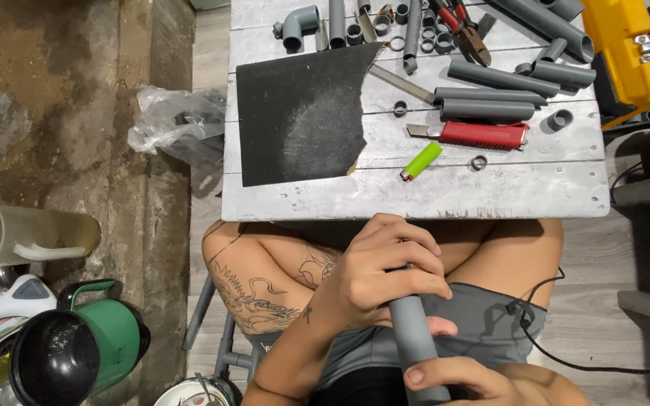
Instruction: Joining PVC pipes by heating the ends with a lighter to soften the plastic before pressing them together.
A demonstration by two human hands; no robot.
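A grey plastic pipe lies over my lap, below the edge of the white wooden table. My left hand is wrapped around the pipe's upper end, fingers curled tight. My right hand grips the pipe's lower part at the bottom of the view, thumb along it. The pipe's far tip is hidden inside my left fist.
On the table lie a black sandpaper sheet, a green lighter, a red utility knife, red pliers, several grey pipe pieces and rings, and a yellow tool. A green kettle, a plastic jug and a plastic bag stand left.
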